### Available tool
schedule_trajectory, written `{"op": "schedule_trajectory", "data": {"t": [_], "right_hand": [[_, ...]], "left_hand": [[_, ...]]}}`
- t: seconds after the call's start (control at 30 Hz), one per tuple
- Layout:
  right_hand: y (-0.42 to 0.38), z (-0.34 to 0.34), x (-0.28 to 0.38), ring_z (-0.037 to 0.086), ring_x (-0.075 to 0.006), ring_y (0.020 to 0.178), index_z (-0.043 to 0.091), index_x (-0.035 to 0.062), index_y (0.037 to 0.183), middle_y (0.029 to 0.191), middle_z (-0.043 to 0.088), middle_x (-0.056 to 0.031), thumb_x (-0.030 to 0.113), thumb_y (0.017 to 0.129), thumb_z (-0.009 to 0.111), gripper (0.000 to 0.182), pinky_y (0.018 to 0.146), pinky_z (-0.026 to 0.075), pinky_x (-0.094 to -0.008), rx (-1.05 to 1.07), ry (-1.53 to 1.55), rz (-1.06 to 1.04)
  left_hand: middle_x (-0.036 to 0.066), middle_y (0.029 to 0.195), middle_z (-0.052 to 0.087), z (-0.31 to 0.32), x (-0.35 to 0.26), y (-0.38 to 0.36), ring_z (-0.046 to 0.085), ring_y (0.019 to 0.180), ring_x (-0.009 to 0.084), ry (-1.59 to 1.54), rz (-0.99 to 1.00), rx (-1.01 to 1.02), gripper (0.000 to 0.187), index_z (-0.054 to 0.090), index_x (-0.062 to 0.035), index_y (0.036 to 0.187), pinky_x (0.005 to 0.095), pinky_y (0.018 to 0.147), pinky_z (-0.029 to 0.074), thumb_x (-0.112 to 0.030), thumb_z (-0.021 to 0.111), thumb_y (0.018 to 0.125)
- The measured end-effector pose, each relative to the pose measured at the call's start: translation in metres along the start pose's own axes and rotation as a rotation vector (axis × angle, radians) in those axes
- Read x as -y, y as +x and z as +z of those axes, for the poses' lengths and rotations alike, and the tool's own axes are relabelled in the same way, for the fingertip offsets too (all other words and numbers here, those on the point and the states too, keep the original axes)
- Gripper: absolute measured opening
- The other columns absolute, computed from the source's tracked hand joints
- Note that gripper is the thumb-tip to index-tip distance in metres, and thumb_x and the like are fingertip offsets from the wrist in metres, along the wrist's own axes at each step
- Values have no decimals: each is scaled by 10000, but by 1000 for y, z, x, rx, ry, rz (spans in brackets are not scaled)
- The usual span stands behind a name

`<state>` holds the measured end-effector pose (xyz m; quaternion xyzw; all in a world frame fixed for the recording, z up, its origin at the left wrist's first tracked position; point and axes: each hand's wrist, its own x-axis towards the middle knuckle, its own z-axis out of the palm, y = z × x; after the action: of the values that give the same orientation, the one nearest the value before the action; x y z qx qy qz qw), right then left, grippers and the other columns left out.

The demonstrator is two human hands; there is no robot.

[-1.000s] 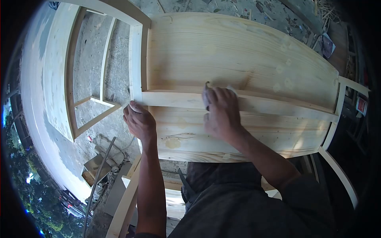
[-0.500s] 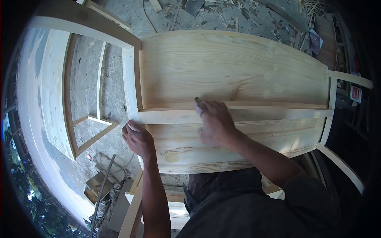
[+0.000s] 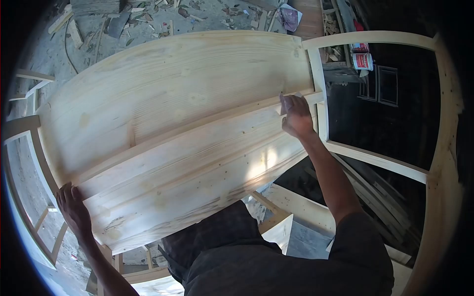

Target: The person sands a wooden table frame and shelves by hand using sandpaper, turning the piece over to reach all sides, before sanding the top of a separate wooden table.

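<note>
A long pale wooden rail (image 3: 190,139) runs across a wide wooden panel (image 3: 173,74), with another board surface (image 3: 197,180) on the near side. My right hand (image 3: 298,118) is closed around a folded piece of sandpaper (image 3: 285,102), pressed on the rail near its right end. At the rail's left end, my left hand (image 3: 74,207) has its fingers wrapped over the corner where the rail meets the wooden side frame (image 3: 43,160). Part of its grip is hidden.
An open wooden end frame (image 3: 375,160) stands at right. Red and white tins (image 3: 363,61) sit beyond it. Wood scraps and leaves litter the concrete floor (image 3: 148,42). Timber lengths (image 3: 375,197) lie at lower right, and a wooden frame piece (image 3: 276,219) is close to my body.
My right hand has slid the sandpaper rightward along the rail, from nearer the left end to near the right end. My left hand still holds the left corner. The view has swung right.
</note>
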<state>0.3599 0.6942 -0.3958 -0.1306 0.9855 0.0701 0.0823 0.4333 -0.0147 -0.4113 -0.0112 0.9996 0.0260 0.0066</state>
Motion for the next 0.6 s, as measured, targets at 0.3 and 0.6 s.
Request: {"op": "schedule_trajectory", "data": {"t": [0.3, 0.6], "right_hand": [[26, -22, 154, 583, -378, 1104, 594, -57, 1225, 1094, 605, -211, 23, 692, 647, 542, 1099, 417, -484, -98, 546, -263], [-36, 33, -185, 561, -406, 1134, 579, -74, 1293, 1127, 606, -215, 18, 697, 709, 617, 1067, 424, -510, -48, -54, 108]], "left_hand": [[247, 1071, 719, -7, -341, 55, 679, 1003, 432, -604, 364, 154, 197, 675, 44, 1124, 480, 887, 540, -107, 618, 1011], [168, 1091, 749, 28, -305, 56, 703, 1024, 347, -441, 477, 56, 192, 704, 19, 1085, 449, 912, 537, -147, 659, 1000]]}}
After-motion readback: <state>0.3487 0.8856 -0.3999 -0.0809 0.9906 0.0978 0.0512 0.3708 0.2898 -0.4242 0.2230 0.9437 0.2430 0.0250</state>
